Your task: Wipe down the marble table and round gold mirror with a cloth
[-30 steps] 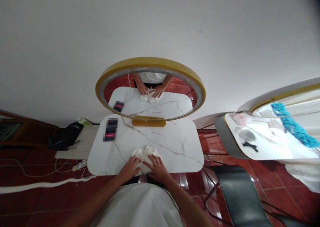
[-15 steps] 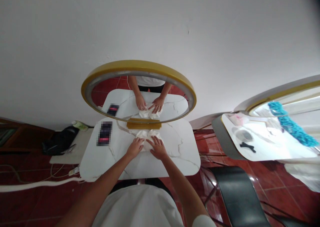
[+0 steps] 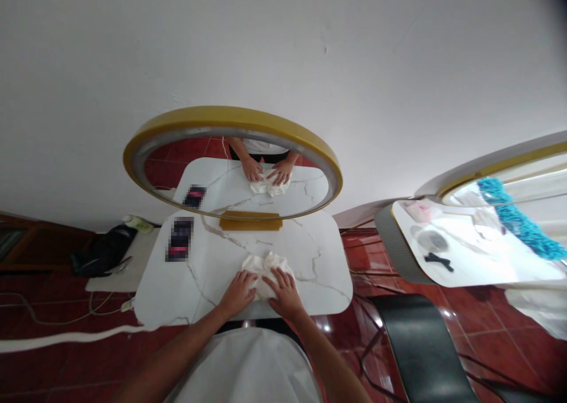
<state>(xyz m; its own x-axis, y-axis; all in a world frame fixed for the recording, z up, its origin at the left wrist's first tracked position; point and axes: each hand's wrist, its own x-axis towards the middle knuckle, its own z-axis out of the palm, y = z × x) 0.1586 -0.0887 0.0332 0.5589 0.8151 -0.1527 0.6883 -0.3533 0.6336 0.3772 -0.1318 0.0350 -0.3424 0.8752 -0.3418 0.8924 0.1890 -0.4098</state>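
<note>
A crumpled white cloth (image 3: 267, 268) lies on the near half of a white marble-patterned table (image 3: 305, 243). My left hand (image 3: 240, 291) rests on the cloth's left side, its fingers stretched forward and slightly bent. On the right side, my right hand (image 3: 283, 292) presses down with its fingers spread. Both palms face the tabletop, and parts of the cloth are hidden beneath them. Behind the cloth stands a mirror with a gold frame (image 3: 230, 114), which reflects both hands and the cloth.
A blurred-out dark item (image 3: 179, 239) lies on the table's left side. The mirror has a gold base (image 3: 250, 221). To the right are a black chair (image 3: 425, 344) and a second white table (image 3: 469, 255) with a black bone-shaped item (image 3: 439, 261). A black bag (image 3: 106, 249) lies at left.
Both hands have slid the cloth toward my body, from mid-table to near the front edge. The view has shifted slightly.
</note>
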